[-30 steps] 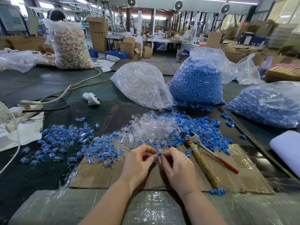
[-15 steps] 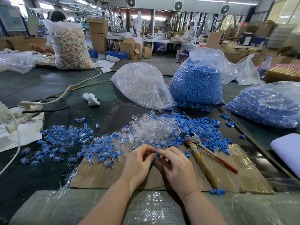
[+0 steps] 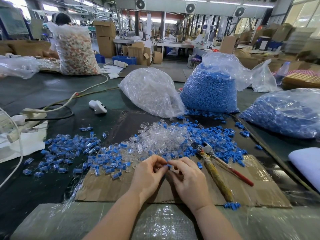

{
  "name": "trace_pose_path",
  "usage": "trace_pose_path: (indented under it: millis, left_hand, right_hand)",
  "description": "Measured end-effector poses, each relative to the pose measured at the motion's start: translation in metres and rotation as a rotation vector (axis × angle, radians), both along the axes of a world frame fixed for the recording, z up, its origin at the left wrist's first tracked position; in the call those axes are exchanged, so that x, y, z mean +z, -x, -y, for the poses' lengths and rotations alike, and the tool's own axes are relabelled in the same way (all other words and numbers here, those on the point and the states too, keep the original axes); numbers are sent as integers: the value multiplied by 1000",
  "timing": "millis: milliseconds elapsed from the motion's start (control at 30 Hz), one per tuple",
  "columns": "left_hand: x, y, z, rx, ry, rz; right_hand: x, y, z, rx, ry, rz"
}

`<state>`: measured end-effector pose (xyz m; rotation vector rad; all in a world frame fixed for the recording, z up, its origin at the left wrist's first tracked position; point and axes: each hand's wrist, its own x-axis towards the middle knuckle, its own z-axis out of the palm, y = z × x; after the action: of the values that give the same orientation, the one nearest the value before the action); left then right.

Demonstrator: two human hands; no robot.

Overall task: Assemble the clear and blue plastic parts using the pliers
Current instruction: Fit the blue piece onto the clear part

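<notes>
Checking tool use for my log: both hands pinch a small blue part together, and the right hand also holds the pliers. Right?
Not quite. The head view shows the pliers lying untouched on the cardboard, beside the right hand. Both hands, including the left hand, do pinch the small blue part.

This is a big, bright factory room. Three round fans [image 3: 190, 8] hang in a row on a grey beam up high. Below the fans stands a long grey table [image 3: 155, 42] with brown cardboard boxes [image 3: 136, 51] under it. Left of the fans, tall boxes [image 3: 104, 38] are stacked. Right of the fans, big windows [image 3: 304, 13] let in daylight. Long lamps glow above the fans.
</notes>
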<state>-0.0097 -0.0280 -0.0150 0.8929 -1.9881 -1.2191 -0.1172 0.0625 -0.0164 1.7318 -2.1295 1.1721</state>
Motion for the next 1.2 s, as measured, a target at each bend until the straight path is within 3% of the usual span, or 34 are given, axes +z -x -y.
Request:
trace_pose_path:
  millis: [133, 233, 367, 433, 567, 700, 800, 867, 1067, 1200]
  left_hand:
    - [3, -1, 0, 4, -31, -8]
    - [5, -3, 0, -2, -71, -38]
    - [8, -4, 1, 6, -124, -91]
    - [10, -4, 1, 11, -143, -102]
    - [11, -4, 4, 41, -212, -147]
    - [12, -7, 6, 60, -373, -246]
    - [15, -9, 9, 80, -501, -319]
    - [16, -8, 10, 81, -556, -347]
    - [19, -8, 9, 108, -586, -349]
    - [18, -5, 9, 136, -571, -350]
  right_hand:
    - [3, 2, -1, -128, 39, -38]
    - [10, 9, -5, -360, -29, -51]
    - [23, 33, -18, -741, -590, 4]
    - [26, 46, -25, -794, -811, 66]
    - [30, 54, -29, -780, -886, 102]
    - [36, 48, -31, -766, -749, -85]
    - [43, 41, -31, -659, -647, -117]
    - [49, 35, -27, -492, -579, -29]
    - [60, 4, -16, -83, -613, 508]
    - [66, -6, -17, 13, -591, 564]
